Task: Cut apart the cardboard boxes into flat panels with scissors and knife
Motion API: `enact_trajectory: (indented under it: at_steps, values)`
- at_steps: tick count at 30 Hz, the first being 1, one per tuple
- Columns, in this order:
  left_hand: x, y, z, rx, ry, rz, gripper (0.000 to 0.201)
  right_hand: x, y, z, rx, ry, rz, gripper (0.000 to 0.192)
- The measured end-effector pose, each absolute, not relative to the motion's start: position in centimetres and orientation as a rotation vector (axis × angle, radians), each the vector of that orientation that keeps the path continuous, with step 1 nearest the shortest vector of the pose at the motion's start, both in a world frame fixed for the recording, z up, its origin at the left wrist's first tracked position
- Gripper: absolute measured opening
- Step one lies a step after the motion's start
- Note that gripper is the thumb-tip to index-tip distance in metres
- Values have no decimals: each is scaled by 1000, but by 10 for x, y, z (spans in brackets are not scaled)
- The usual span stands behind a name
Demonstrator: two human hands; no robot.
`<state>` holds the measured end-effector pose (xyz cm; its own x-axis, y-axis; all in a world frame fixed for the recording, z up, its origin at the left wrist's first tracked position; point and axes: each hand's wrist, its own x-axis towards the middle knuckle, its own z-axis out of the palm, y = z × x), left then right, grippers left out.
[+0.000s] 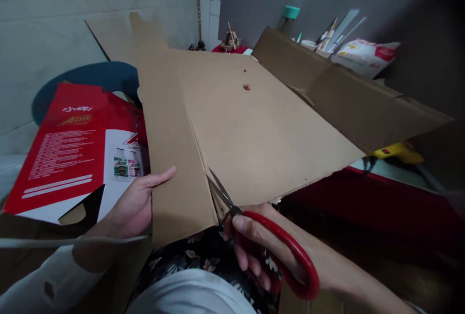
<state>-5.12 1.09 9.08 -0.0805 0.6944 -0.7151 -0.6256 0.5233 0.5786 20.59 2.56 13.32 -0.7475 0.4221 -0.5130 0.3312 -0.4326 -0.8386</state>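
A large flattened cardboard box (250, 130) lies in front of me, its left flap (167, 149) running along a crease. My left hand (136, 202) grips this flap by its outer edge, thumb on top and fingers hidden underneath. In my right hand (254, 236) is a pair of scissors (298, 256) with red handles. Their blades are parted at the near end of the crease, where a short slit shows in the cardboard. One blade lies over the cardboard; where the other sits against the slit I cannot tell exactly.
A red and white printed carton (72, 144) stands on the left by a blue round stool (87, 74). Beyond the raised right flap (348, 91) are a teal-lidded bottle (288, 18), pens and a white packet (366, 57). A yellow tool (397, 152) lies at right.
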Motion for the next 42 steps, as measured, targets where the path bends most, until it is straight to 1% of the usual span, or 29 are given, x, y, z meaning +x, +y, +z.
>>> enact_trajectory:
  at_steps: [5, 7, 10, 14, 21, 25, 31, 33, 35, 38, 40, 42]
  values:
    - [-47, 13, 102, 73, 1252, 1122, 33, 205, 16, 139, -1165, -1661, 2345, 61]
    - [-45, 14, 109, 73, 1282, 1141, 32, 203, 14, 143, -1164, -1691, 2340, 67]
    - [-43, 15, 118, 107, 1352, 1149, 33, 199, 13, 149, -1168, -1767, 2246, 73]
    - [-44, 16, 118, 143, 1366, 1140, 35, 196, 15, 151, -1131, -1800, 2155, 68]
    - [-48, 19, 106, 14, 1305, 1089, 28, 202, 19, 146, -1092, -1852, 2200, 66]
    - [-48, 19, 105, -11, 1278, 1066, 27, 204, 17, 145, -1123, -1848, 2147, 62]
    - [-43, 12, 107, 112, 1296, 1093, 39, 204, 16, 139, -1066, -1939, 2072, 64]
    - [-42, 10, 107, 218, 1308, 1119, 50, 202, 18, 138, -1009, -2013, 2056, 64]
    - [-42, 8, 107, 332, 1330, 1163, 65, 199, 20, 138, -1005, -2017, 2101, 64]
    - [-45, 9, 107, 421, 1337, 1170, 82, 194, 20, 136, -1175, -1884, 2241, 66]
    - [-46, 10, 108, 424, 1323, 1156, 84, 192, 19, 132, -1290, -1746, 2323, 66]
    - [-47, 12, 108, 386, 1315, 1172, 80, 192, 17, 127, -1296, -1652, 2372, 64]
